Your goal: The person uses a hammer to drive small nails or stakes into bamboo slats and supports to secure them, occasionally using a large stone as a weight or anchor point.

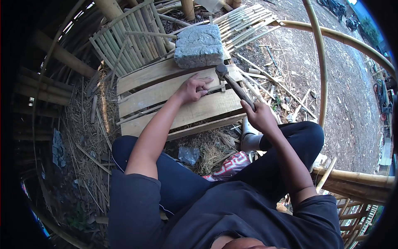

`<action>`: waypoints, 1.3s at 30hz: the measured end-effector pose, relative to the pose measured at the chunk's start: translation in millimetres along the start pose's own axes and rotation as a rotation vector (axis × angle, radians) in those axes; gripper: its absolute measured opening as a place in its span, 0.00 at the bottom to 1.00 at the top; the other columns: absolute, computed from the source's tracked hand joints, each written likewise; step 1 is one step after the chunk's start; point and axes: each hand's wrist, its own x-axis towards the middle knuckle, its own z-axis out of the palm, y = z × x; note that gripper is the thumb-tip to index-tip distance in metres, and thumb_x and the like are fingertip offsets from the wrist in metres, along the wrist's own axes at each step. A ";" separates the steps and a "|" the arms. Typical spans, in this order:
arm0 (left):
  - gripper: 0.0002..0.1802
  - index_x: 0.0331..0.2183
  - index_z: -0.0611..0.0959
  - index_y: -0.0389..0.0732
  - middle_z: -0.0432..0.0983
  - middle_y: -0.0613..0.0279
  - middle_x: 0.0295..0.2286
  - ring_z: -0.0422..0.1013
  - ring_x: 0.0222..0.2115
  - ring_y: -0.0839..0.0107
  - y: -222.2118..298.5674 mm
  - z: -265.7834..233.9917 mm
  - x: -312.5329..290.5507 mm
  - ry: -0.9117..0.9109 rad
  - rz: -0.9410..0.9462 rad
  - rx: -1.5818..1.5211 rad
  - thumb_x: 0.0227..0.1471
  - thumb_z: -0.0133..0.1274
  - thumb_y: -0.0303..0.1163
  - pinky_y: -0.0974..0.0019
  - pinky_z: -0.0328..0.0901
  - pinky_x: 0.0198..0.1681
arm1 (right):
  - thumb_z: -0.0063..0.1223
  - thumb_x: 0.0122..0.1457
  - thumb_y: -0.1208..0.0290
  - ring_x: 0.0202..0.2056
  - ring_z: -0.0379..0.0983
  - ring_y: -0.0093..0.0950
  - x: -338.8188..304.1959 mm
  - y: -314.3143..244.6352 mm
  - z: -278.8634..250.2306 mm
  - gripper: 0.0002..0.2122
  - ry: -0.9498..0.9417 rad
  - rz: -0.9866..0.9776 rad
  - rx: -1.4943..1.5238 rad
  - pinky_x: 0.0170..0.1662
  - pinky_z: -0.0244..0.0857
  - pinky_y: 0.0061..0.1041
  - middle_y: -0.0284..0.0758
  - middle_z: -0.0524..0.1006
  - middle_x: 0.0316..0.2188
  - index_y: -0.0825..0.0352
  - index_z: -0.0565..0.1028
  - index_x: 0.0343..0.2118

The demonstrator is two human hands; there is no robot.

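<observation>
While the right hand (260,115) grips a wooden-handled hammer (238,89) | left hand (193,88) pinches a thin bamboo strip (214,88) | slatted wooden platform (199,108) beneath | grey stone block (198,45) beyond

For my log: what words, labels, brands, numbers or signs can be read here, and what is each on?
Red-and-white printed plastic package between the legs: large lettering shows, but I won't copy its wording.
Wooden-handled hammer in the right hand, rough grey stone block, pale wooden slatted stand: no lettering visible.
Distant dark vehicles, upper right: too small to tell.
</observation>
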 end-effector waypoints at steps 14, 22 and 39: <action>0.03 0.30 0.85 0.39 0.76 0.62 0.56 0.66 0.63 0.68 4.5 -2.2 -2.8 -0.010 -0.005 -0.013 0.49 0.63 0.26 0.43 0.40 0.73 | 0.53 0.65 0.45 0.27 0.78 0.53 -8.7 -8.5 -0.2 0.30 -0.029 -0.010 -0.085 0.35 0.70 0.48 0.55 0.77 0.21 0.77 0.79 0.25; 0.03 0.29 0.83 0.38 0.76 0.58 0.56 0.66 0.62 0.63 1.4 -7.5 -7.0 0.010 0.004 -0.030 0.49 0.63 0.25 0.42 0.38 0.73 | 0.55 0.64 0.47 0.24 0.78 0.49 -16.2 -32.4 -11.2 0.28 0.022 -0.070 -0.067 0.32 0.70 0.45 0.51 0.76 0.18 0.76 0.78 0.27; 0.04 0.28 0.81 0.36 0.76 0.52 0.55 0.67 0.62 0.60 1.7 -7.0 0.8 -0.025 0.025 -0.076 0.49 0.62 0.23 0.40 0.43 0.72 | 0.52 0.65 0.46 0.34 0.80 0.56 8.7 -0.9 9.3 0.31 -0.078 0.077 -0.246 0.44 0.72 0.48 0.60 0.79 0.27 0.80 0.80 0.30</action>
